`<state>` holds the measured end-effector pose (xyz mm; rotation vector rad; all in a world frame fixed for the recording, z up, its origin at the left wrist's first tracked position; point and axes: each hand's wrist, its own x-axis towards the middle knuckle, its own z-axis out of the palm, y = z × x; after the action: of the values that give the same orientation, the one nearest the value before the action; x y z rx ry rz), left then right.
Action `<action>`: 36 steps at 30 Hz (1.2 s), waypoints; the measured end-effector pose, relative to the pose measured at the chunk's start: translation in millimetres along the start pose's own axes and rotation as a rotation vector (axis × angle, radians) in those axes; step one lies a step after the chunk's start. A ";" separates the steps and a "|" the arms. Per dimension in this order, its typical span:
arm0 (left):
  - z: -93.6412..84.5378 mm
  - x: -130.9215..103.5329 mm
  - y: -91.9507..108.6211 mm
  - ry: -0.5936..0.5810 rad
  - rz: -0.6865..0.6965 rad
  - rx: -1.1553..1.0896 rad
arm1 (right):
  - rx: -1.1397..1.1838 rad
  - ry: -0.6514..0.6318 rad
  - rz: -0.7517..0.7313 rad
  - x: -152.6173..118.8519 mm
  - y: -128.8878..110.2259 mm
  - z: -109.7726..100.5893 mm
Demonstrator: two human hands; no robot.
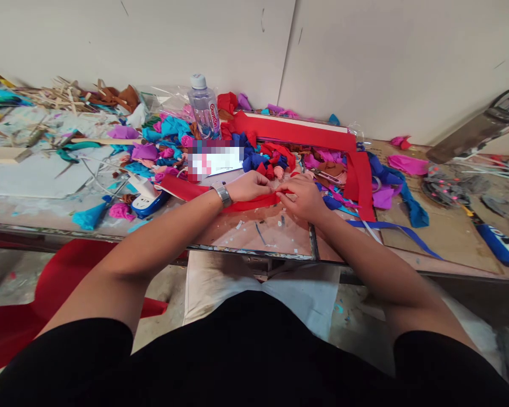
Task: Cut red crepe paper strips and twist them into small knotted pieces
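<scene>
Red paper, by the look of it crepe, and both hands are right on it! The red strip (pixel 248 204) lies low at the front of the worktable (pixel 275 234), its right end up between the fingertips, the rest sweeping left under the watch-wearing wrist. Left hand (pixel 252 186) and right hand (pixel 302 196) come nearly together here, fingers of each pinched on that end; the exact grip is too small to read. Long, narrow, bright and softly curved, this strip, with a pale edge showing at its far left.

Just beyond the fingers, it's a riot: crumpled dark-blue scraps (pixel 252 160), red bits, and a pixelated white rectangle (pixel 220 164) beside them. Off to the right, a craft knife (pixel 328 176) rests among the scraps, near a hanging red band (pixel 362 186). Behind, a clear water bottle (pixel 204 110) stands upright by a wide red piece (pixel 297 134). Left side now: a blue-and-white power socket (pixel 147 204), green-handled pliers (pixel 78 148), and a heap of wooden sticks (pixel 68 95). Far right, a dark tumbler (pixel 469 133) leans, tilted.
</scene>
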<state>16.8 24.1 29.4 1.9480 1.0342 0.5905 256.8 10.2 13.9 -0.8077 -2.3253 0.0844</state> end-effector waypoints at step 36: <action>13.5 -7.6 5.9 0.219 0.353 0.628 | 0.080 -0.046 0.095 -3.0 12.2 9.1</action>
<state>24.8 9.8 26.9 2.7015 1.1044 0.7465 259.5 19.6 1.9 -0.8838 -2.3105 0.2389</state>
